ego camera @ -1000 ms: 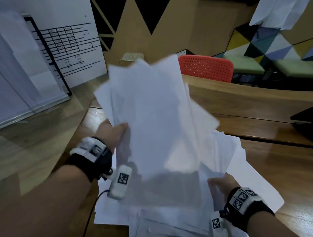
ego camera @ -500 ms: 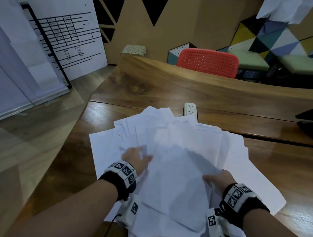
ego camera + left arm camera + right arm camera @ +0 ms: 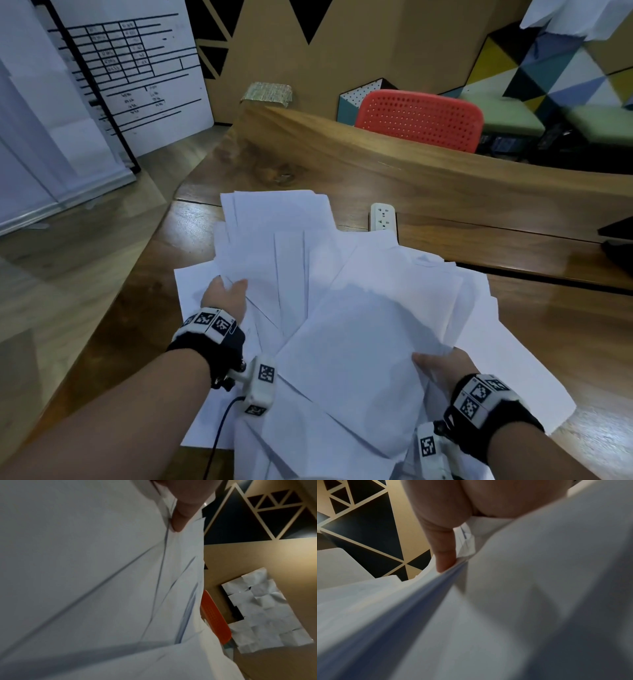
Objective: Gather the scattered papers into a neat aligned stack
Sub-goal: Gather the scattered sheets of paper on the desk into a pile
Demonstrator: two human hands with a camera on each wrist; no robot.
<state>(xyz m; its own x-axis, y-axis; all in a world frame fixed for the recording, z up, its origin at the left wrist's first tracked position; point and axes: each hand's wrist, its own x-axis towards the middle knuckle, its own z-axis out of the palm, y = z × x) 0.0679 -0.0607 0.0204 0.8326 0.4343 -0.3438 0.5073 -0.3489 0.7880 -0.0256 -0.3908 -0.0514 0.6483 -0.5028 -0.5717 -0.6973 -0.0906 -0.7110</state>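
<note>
Several white paper sheets lie fanned and overlapping on the wooden table. My left hand grips the near edge of the left bundle, whose sheets point away toward the far left. Its thumb presses on top of the sheets in the left wrist view; the other fingers are hidden under them. My right hand holds the right edge of the big top sheets near the front. There its thumb pinches a thick edge of papers.
A white power strip lies just beyond the papers. A red perforated chair stands behind the table's far edge. A dark object sits at the right edge. The table's left edge drops to the floor beside a whiteboard.
A second ago my left hand held a bundle raised high in front of me. It came down onto the pile and now grips sheets farther forward on the left. The right hand barely moved.
</note>
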